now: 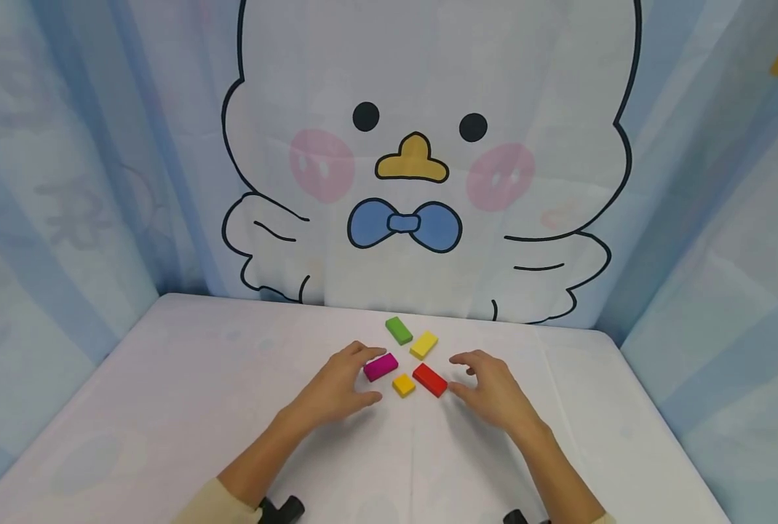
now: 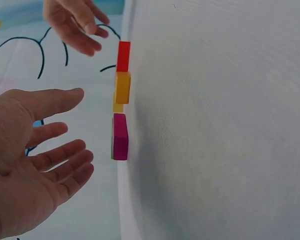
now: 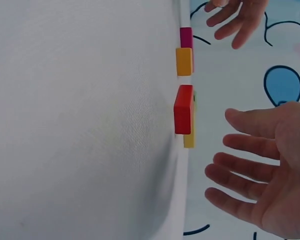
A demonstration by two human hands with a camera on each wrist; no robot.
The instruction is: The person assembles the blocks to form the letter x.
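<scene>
Several small coloured blocks lie in a loose cluster on the white-covered table. My left hand (image 1: 336, 386) hovers at the left of the cluster, thumb and fingers apart, nearest to the magenta block (image 1: 380, 367). On the other side my right hand (image 1: 490, 389) hangs with spread fingers beside the red block (image 1: 430, 380). Between those two blocks sits a short orange block (image 1: 404, 386). Farther back are a yellow block (image 1: 424, 345) and a green block (image 1: 399, 330). Both wrist views show the palms empty, with a gap between the fingers and the blocks.
A white cloth covers the table (image 1: 166, 407). Behind it hangs a curtain (image 1: 415, 276) printed with a cartoon bird, and blue-white curtains (image 1: 54, 218) stand at the sides. Black wrist mounts (image 1: 282, 509) show at the bottom edge.
</scene>
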